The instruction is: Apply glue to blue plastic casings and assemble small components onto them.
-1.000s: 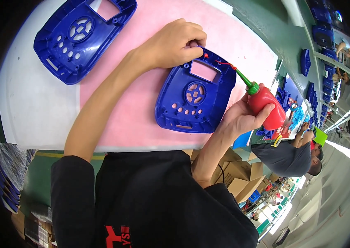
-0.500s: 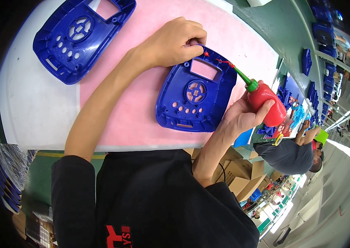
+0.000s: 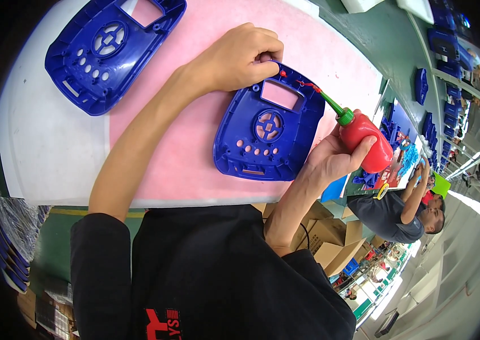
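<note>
A blue plastic housing [image 3: 239, 139] lies with its ribbed inner side up in front of me; it has a rectangular window, a round slotted grille and a row of small holes. My left hand [image 3: 249, 59] is closed on its far left edge, the fingertips partly hidden. In my right hand [image 3: 339, 156] is a red squeeze bottle [image 3: 368, 146] with a green nozzle [image 3: 336, 106]. The nozzle's reddened tip points at the housing's far right corner, where red marks show. Another red spot [image 3: 283, 73] sits near my left thumb.
A second blue housing [image 3: 84, 71] lies at the far left on the pink and white table sheet [image 3: 166, 170]. Beyond the right edge, a co-worker [image 3: 393, 215] is beside a bench with blue parts. Cardboard boxes [image 3: 330, 238] stand below on the right.
My hands, the bottle and the housing have stayed put. The co-worker has raised their arms and turned their head. A white piece has come into view at the top right.
</note>
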